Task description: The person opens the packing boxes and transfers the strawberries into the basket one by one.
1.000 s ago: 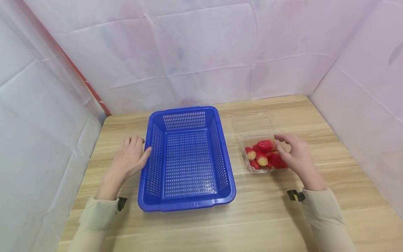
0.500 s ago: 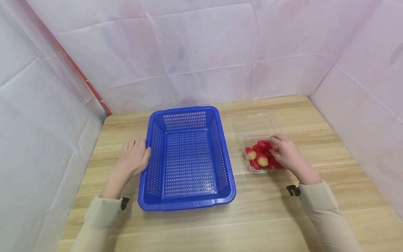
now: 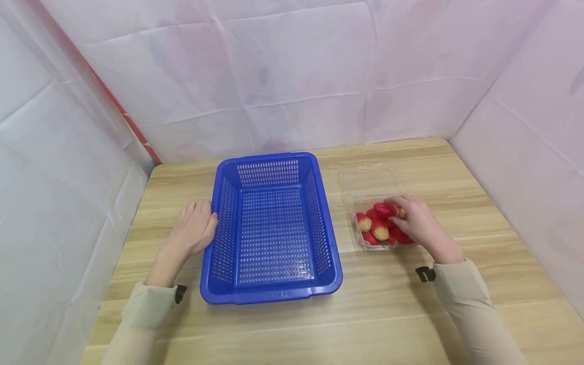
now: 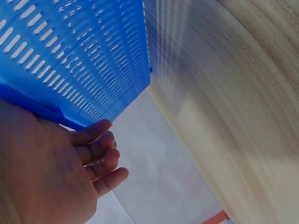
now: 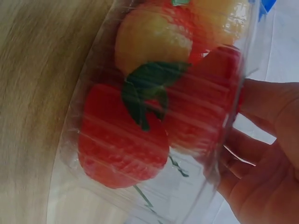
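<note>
A blue plastic basket with slotted walls (image 3: 274,298) sits on the wooden table. My left hand (image 3: 190,232) holds its left rim, thumb over the edge and fingers outside. The left wrist view shows those fingers loosely bent just below the rim of the basket (image 4: 86,60). To the right, a clear plastic box (image 3: 365,247) holds several red strawberries with pale ends. My right hand (image 3: 420,223) reaches into it and pinches a red strawberry (image 3: 382,209) at the top of the pile. In the right wrist view, green leaves (image 5: 149,86) show through the box wall, which partly blurs the grip.
The box's clear lid (image 3: 367,180) lies folded back behind it. White cloth walls (image 3: 292,76) enclose the table (image 3: 283,339) at the back and both sides. A strip of table separates basket and box.
My right hand has come down and left from above the box's right side, and its fingers have closed on a strawberry. My left hand has settled more firmly onto the basket's rim.
</note>
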Action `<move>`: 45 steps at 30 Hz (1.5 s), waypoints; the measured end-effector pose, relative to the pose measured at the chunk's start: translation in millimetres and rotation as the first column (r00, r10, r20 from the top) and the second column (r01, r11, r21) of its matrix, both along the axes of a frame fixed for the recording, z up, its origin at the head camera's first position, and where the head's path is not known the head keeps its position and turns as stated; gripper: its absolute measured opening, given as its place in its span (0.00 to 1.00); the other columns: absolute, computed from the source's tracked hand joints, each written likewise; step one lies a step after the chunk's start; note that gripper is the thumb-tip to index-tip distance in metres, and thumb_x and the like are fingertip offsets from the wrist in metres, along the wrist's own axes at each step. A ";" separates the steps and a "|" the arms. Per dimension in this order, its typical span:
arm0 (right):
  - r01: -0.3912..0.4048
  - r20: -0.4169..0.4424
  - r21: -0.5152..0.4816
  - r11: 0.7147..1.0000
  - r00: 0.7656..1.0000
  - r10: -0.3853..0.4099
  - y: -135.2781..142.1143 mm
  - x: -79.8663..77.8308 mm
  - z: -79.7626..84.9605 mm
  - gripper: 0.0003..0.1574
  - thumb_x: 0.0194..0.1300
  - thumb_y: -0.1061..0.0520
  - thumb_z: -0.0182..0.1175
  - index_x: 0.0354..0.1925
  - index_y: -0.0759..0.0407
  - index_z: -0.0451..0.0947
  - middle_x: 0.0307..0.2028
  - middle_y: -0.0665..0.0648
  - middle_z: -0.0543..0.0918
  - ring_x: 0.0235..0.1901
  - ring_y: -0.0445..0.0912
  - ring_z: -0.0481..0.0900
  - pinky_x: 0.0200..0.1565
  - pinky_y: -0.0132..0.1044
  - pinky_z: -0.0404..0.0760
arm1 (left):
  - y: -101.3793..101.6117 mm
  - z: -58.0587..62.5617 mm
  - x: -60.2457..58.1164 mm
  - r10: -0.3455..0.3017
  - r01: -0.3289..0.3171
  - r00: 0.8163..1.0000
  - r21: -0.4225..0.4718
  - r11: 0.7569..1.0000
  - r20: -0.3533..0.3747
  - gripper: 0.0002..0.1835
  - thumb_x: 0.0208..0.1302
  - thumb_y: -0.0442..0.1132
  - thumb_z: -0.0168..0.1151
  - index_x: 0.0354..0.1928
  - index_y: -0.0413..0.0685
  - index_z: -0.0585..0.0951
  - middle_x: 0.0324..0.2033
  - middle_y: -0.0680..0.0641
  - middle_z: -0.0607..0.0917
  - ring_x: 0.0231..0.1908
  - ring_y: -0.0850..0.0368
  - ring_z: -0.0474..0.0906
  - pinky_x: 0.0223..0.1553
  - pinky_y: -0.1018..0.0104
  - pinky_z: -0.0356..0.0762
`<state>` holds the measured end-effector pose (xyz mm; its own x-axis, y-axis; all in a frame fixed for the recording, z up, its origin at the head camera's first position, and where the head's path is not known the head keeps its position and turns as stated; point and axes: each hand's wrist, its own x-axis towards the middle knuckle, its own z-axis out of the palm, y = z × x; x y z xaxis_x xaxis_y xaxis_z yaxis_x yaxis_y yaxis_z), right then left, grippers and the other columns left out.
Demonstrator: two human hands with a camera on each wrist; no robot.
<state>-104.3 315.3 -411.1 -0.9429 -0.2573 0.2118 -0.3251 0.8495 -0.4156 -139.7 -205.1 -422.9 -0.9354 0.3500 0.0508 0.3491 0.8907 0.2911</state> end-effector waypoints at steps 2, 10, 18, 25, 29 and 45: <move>0.017 0.031 0.009 1.000 0.999 -0.017 0.1 -0.2 0.3 0.26 0.51 0.75 0.69 0.51 0.73 0.77 0.45 0.72 0.79 0.45 0.66 0.75 0.47 0.63 0.74 | 0.6 0.7 0.1 -0.001 0.001 1.000 -0.004 1.000 -0.004 0.15 0.75 0.41 0.37 0.45 0.35 0.68 0.37 0.39 0.71 0.42 0.40 0.65 0.45 0.48 0.63; 0.057 0.071 0.025 0.998 0.996 -0.059 -0.7 0.8 0.3 0.26 0.55 0.69 0.70 0.53 0.71 0.77 0.44 0.67 0.77 0.39 0.60 0.76 0.40 0.57 0.76 | 2.6 3.5 1.4 -0.007 0.007 0.999 -0.012 1.000 -0.032 0.12 0.74 0.40 0.39 0.41 0.38 0.68 0.34 0.41 0.71 0.39 0.41 0.68 0.42 0.49 0.65; 0.065 0.043 -0.019 0.998 0.997 -0.064 -5.5 1.1 4.1 0.27 0.54 0.68 0.71 0.52 0.71 0.77 0.42 0.66 0.76 0.36 0.59 0.77 0.38 0.56 0.77 | 2.6 3.9 1.9 -0.007 0.005 0.999 -0.035 0.999 -0.036 0.14 0.74 0.41 0.38 0.42 0.37 0.68 0.34 0.40 0.72 0.38 0.41 0.69 0.41 0.49 0.66; 0.055 -0.033 -0.074 0.996 0.998 -0.057 -12.1 -4.7 10.7 0.26 0.51 0.70 0.72 0.49 0.72 0.78 0.39 0.64 0.76 0.33 0.58 0.80 0.35 0.53 0.78 | 2.6 4.6 1.4 -0.013 0.011 0.999 -0.049 0.999 -0.033 0.16 0.74 0.42 0.38 0.45 0.34 0.68 0.37 0.38 0.73 0.41 0.39 0.70 0.46 0.46 0.66; 0.064 -0.027 -0.097 0.993 0.997 -0.067 -16.0 -6.2 17.7 0.26 0.52 0.69 0.71 0.50 0.72 0.78 0.40 0.64 0.76 0.32 0.58 0.81 0.36 0.55 0.80 | 3.5 5.3 1.3 -0.014 0.012 1.000 -0.057 0.998 -0.028 0.16 0.74 0.41 0.38 0.47 0.32 0.68 0.38 0.37 0.73 0.43 0.39 0.69 0.47 0.46 0.66; 0.092 -0.036 -0.131 0.987 0.995 -0.097 -32.1 -5.5 32.0 0.26 0.53 0.67 0.73 0.51 0.70 0.79 0.40 0.62 0.77 0.34 0.57 0.81 0.35 0.49 0.80 | 4.2 7.3 0.5 -0.034 0.033 0.999 -0.069 0.997 -0.009 0.17 0.74 0.41 0.39 0.47 0.30 0.69 0.38 0.36 0.73 0.43 0.38 0.69 0.49 0.44 0.66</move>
<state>-109.8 283.2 -379.1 -0.9512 -0.1352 0.2774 -0.2653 0.8175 -0.5112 -139.2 -200.9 -415.6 -0.9227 0.3839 0.0352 0.3815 0.8963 0.2260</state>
